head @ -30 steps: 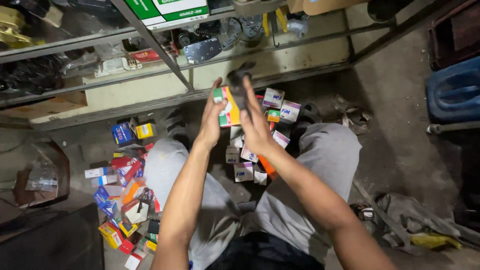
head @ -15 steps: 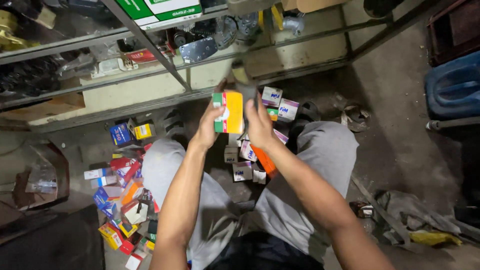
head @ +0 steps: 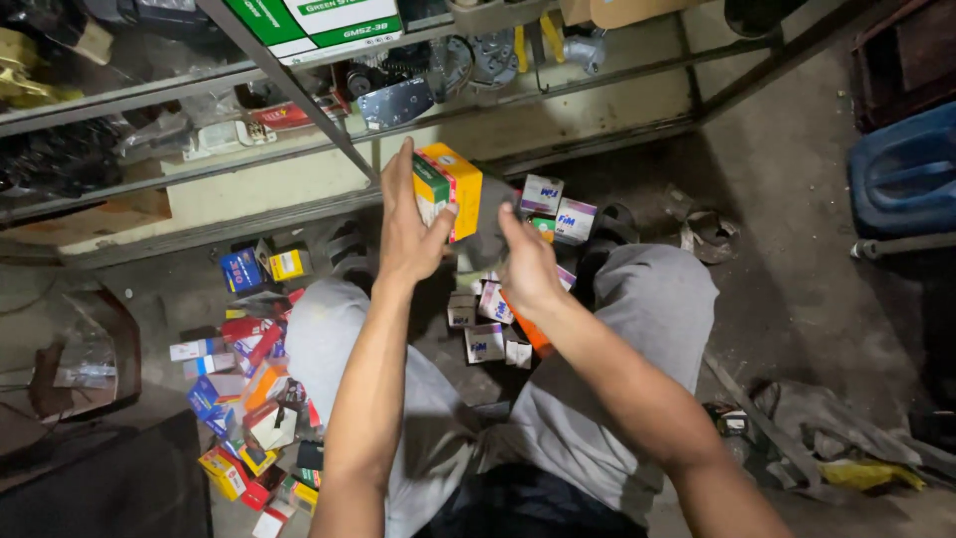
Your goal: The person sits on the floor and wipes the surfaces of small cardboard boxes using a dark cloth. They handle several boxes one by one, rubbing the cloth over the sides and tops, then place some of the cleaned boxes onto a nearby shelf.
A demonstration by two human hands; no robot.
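A small cardboard box, yellow with a green and white end, is gripped in the left hand and held tilted above the knees. The right hand is held just beside it, fingers loosely spread, clamped on nothing. Roughly eight white and purple cartons are scattered beyond on the concrete floor; a larger multicoloured pile lies left.
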